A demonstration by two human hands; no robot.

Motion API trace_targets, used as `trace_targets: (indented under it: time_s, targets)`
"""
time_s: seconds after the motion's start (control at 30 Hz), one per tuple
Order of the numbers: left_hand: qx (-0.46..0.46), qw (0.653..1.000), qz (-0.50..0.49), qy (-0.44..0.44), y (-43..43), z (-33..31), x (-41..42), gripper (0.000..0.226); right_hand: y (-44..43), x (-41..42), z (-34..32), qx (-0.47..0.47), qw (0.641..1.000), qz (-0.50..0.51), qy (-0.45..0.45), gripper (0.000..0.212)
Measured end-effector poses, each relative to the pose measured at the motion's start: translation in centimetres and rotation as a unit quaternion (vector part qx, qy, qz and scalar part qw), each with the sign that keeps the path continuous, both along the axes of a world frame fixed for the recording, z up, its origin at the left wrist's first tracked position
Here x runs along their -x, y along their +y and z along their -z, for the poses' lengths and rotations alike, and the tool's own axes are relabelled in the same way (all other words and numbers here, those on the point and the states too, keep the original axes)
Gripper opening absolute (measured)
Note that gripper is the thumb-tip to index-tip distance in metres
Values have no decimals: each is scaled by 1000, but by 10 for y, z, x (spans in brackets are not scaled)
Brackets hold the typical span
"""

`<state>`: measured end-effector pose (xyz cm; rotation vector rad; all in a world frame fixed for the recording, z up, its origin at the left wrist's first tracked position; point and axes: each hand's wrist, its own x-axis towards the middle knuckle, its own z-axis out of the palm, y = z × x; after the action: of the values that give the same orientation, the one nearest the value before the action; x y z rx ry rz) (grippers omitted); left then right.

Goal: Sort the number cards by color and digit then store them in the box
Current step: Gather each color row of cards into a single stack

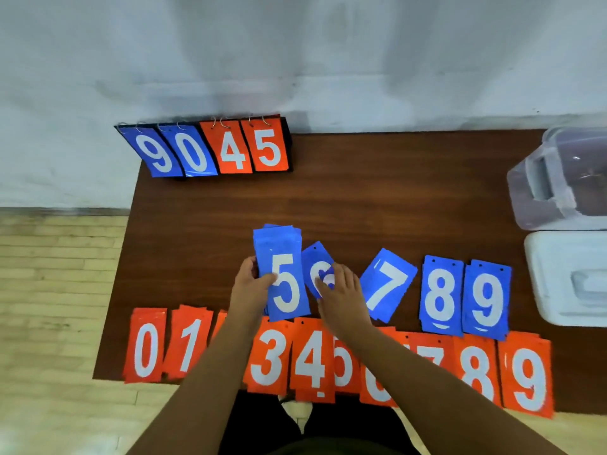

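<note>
Head view, brown wooden table (361, 198).

- The left hand (251, 284) gripped a stack of blue number cards topped by a white 5 (282, 277). The thumb curled over the face and the fingers went behind the left edge. The stack sat mid-table, its lower edge overlapping the orange row.
- The right hand (341, 290) lay on a tilted blue 6 card (317, 262), which was just right of the stack and partly tucked beneath it. The fingers rested on the card's face. I could not tell whether they pinched or only pressed.
- Further right lay a tilted blue 7 card (387, 284). Beyond it a blue 8 pile (440, 293) and a blue 9 pile (486, 300) lay straight, touching side by side.
- Along the near edge ran a row of orange number cards (269, 356), 0 to 9 from left to right. The forearms hid the slot between 1 and 3 and parts of 5, 6 and 7.
- In the back-left corner stood a ring-bound flip scoreboard (207, 147), reading 9 0 in blue and 4 5 in orange.
- At the right edge was a clear plastic storage box (558, 178); its contents were unclear. Just in front of it lay a white plastic lid (568, 277), close beside the blue 9 pile.
</note>
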<state>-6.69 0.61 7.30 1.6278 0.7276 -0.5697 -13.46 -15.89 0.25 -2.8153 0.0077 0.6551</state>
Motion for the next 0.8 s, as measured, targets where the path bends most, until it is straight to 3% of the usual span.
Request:
trace_targets:
  time_s: [0.2,0.27,0.4,0.5,0.6,0.73,0.77,0.8]
  targets:
    - [-13,1000,-23,0,13,12,0,27,-1,-33,-1,44,988,148,25,89]
    - [-13,1000,-23,3,15,14,1,27,2,-40,2,22,980,193,50,88]
    - [-26,999,-26,8,20,17,-4,30,-1,-50,2,-9,971,233,44,46]
    - [-30,999,-30,8,20,19,-12,31,-7,-55,0,-125,948,292,25,24]
    - [-56,998,-21,15,19,20,-21,32,-19,-61,-16,-299,846,442,13,17]
    - [-67,998,-17,10,13,23,-28,37,-38,-64,-43,-478,674,564,2,35]
    - [-51,999,-6,3,10,22,-28,37,-39,-64,-47,-510,654,558,18,34]
    - [-22,1000,12,-6,6,21,-28,37,-38,-64,-49,-522,660,539,33,33]
